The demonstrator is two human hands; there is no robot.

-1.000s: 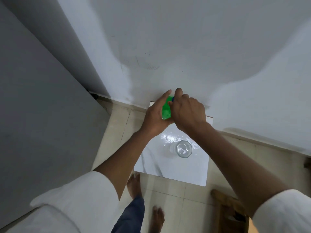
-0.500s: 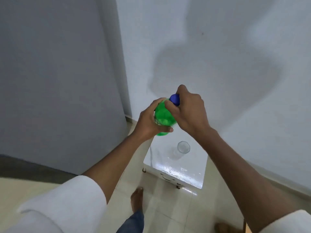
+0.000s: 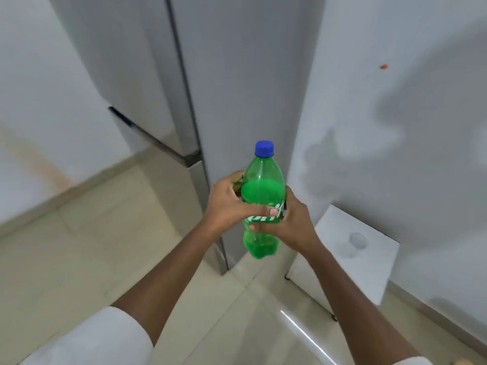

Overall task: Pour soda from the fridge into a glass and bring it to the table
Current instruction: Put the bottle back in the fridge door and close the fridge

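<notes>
A green soda bottle (image 3: 262,196) with a blue cap (image 3: 264,148) is held upright in mid-air, capped, about two thirds full. My left hand (image 3: 228,204) wraps its label from the left and my right hand (image 3: 292,222) grips it from the right. A clear glass (image 3: 357,240) stands on the small white table (image 3: 342,275) to the right, apart from the bottle. The grey fridge (image 3: 237,83) stands shut directly behind the bottle.
A white wall (image 3: 395,114) rises behind the small table at the right. The fridge's door seam and handle (image 3: 158,143) lie to the left. Beige floor tiles (image 3: 92,246) spread out at the lower left.
My view has swung left from the table toward the fridge. The bottle came up off the table. My right hand left the cap and now grips the bottle's body.
</notes>
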